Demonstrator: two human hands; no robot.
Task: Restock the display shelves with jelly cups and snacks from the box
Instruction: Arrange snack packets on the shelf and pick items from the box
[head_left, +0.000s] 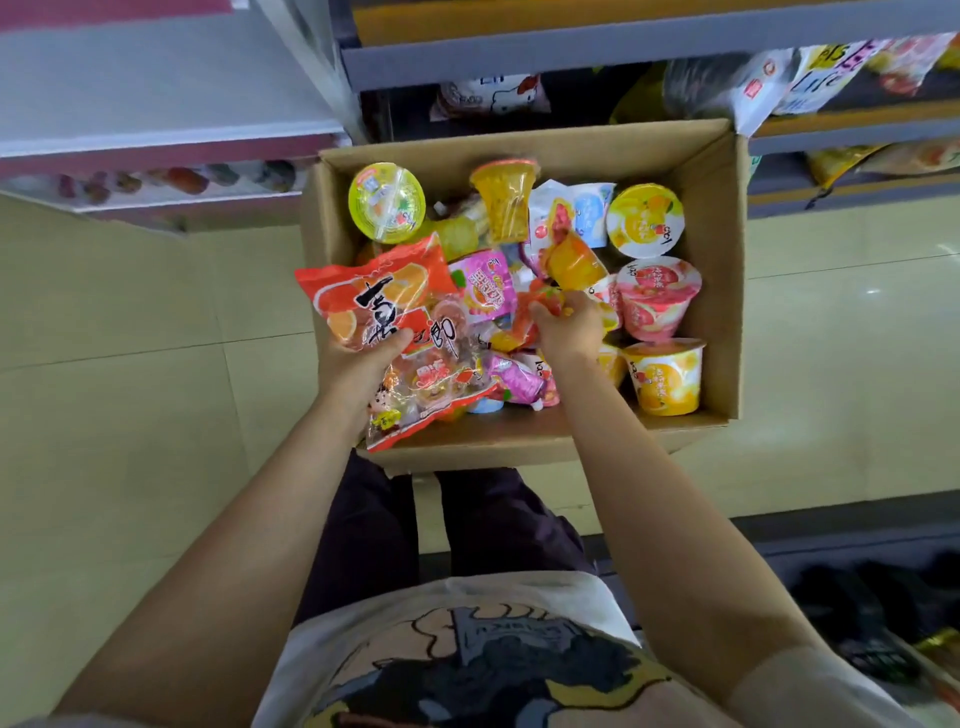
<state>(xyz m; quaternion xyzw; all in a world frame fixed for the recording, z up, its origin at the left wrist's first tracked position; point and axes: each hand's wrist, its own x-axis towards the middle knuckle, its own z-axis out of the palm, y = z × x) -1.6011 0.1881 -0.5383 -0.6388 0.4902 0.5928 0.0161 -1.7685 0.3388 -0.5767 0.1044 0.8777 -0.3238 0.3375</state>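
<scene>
An open cardboard box (719, 249) stands on the floor in front of me, full of jelly cups and snack bags. My left hand (358, 364) grips a large red-orange bag of jellies (384, 306) over the box's left edge. Inside the box, my right hand (569, 325) is closed around a small orange-red packet (545, 301) in the middle of the pile. Along the right side stand a yellow-lidded cup (645, 221), a pink cup (658, 296) and an orange cup (666, 376). A green-lidded cup (387, 201) lies at the back left.
Grey display shelves (571, 57) rise just behind the box, with snack bags (810, 78) hanging at the upper right. A pink-and-white shelf unit (156, 156) stands at the left. Pale floor tiles (130, 389) surround the box. My legs are right before the box's near edge.
</scene>
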